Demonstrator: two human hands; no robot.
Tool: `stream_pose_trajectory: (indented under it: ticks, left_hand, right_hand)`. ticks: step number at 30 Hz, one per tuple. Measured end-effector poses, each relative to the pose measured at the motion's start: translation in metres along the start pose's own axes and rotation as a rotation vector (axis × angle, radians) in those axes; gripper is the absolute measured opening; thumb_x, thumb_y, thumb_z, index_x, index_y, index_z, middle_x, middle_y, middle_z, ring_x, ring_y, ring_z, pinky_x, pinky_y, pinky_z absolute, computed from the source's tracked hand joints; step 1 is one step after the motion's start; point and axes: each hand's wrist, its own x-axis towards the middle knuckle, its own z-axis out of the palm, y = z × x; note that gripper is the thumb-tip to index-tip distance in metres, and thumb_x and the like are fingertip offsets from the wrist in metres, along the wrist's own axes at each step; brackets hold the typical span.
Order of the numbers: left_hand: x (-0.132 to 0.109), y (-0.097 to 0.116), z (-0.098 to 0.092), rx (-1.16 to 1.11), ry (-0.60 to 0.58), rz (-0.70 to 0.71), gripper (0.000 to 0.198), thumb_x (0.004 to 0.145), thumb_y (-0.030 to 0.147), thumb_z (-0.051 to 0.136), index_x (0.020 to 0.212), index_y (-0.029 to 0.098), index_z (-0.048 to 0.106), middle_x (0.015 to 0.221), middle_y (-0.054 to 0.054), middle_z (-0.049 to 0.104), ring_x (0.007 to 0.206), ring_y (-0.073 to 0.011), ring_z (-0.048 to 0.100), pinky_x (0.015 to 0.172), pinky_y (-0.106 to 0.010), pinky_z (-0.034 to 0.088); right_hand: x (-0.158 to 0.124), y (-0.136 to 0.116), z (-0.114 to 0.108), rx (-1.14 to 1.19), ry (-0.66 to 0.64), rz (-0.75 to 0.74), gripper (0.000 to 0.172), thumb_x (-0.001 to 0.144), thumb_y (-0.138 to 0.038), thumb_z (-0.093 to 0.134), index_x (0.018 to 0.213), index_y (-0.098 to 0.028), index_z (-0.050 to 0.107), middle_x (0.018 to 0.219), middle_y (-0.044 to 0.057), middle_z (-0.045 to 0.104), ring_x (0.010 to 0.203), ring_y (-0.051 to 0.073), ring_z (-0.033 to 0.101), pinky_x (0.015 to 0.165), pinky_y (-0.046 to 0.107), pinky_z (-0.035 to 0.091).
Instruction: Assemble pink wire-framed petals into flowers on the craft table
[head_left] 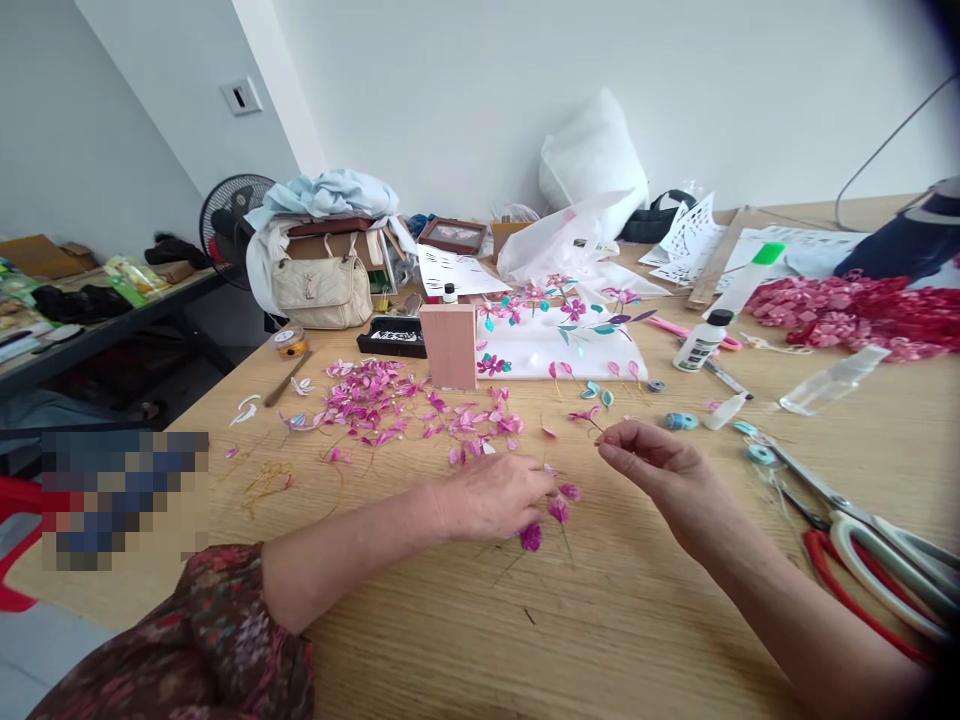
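My left hand point(495, 497) is low over the table, its fingers curled down beside loose magenta petals point(559, 509); whether something is between the fingertips is hidden. To its right, my right hand point(651, 457) pinches the thin stem of a small pink flower piece point(585, 414). A spread pile of pink petals point(367, 400) lies beyond my left hand. Behind it stands a wooden block point(450, 347). Pink and teal flowers on stems point(574, 308) rest over a white padded sheet point(540, 345).
Large scissors point(862, 540) lie at the right edge near my right forearm. A black-capped bottle point(703, 340), a clear spray bottle point(832, 380) and a small white bottle point(726, 411) are behind them. A beige bag point(321, 290) and a black tray point(392, 338) are at the back left.
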Motion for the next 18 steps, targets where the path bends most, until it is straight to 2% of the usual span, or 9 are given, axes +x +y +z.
stream_pose_trajectory:
  ticks: [3, 7, 13, 16, 18]
  left_hand:
    - [0.010, 0.005, 0.014, 0.084, 0.016, -0.102, 0.021, 0.081, 0.026, 0.044, 0.093, 0.016, 0.057, 0.089, -0.008, 0.057, 0.079, -0.0200, 0.056, 0.063, -0.029, 0.043]
    - [0.016, 0.005, 0.022, 0.085, 0.003, -0.123, 0.022, 0.080, 0.031, 0.044, 0.093, 0.017, 0.054, 0.088, -0.005, 0.055, 0.076, -0.0182, 0.055, 0.060, -0.027, 0.042]
    - [0.021, -0.002, 0.021, -0.163, 0.000, -0.134, 0.016, 0.075, 0.033, 0.054, 0.079, 0.017, 0.054, 0.081, 0.000, 0.052, 0.072, -0.0130, 0.051, 0.059, -0.022, 0.037]
    - [0.022, -0.002, 0.017, -0.321, -0.008, -0.173, 0.012, 0.072, 0.026, 0.058, 0.069, 0.016, 0.052, 0.071, 0.002, 0.051, 0.067, -0.0106, 0.049, 0.057, -0.020, 0.035]
    - [0.020, -0.001, 0.010, -0.413, 0.039, -0.160, 0.011, 0.070, 0.019, 0.060, 0.065, 0.015, 0.051, 0.067, 0.003, 0.051, 0.064, -0.0091, 0.048, 0.057, -0.019, 0.034]
  right_hand:
    - [-0.001, -0.002, 0.001, -0.002, -0.005, 0.000, 0.014, 0.067, -0.034, 0.061, 0.062, -0.022, 0.056, 0.062, -0.002, 0.049, 0.062, 0.014, 0.044, 0.055, 0.025, 0.035]
    - [-0.002, -0.001, 0.001, -0.004, 0.001, 0.021, 0.014, 0.065, -0.034, 0.063, 0.063, -0.022, 0.057, 0.063, -0.001, 0.052, 0.062, 0.015, 0.046, 0.056, 0.025, 0.037]
    - [0.000, 0.002, 0.002, -0.009, -0.044, 0.009, 0.013, 0.066, -0.033, 0.061, 0.061, -0.021, 0.056, 0.064, 0.000, 0.052, 0.063, 0.015, 0.048, 0.058, 0.026, 0.039]
    - [-0.001, 0.002, 0.003, -0.004, -0.077, 0.018, 0.014, 0.067, -0.032, 0.060, 0.061, -0.021, 0.054, 0.062, -0.001, 0.050, 0.061, 0.014, 0.046, 0.057, 0.025, 0.038]
    - [-0.002, 0.001, 0.002, 0.001, -0.132, 0.047, 0.015, 0.068, -0.033, 0.057, 0.062, -0.020, 0.052, 0.059, -0.003, 0.047, 0.056, 0.012, 0.044, 0.053, 0.024, 0.036]
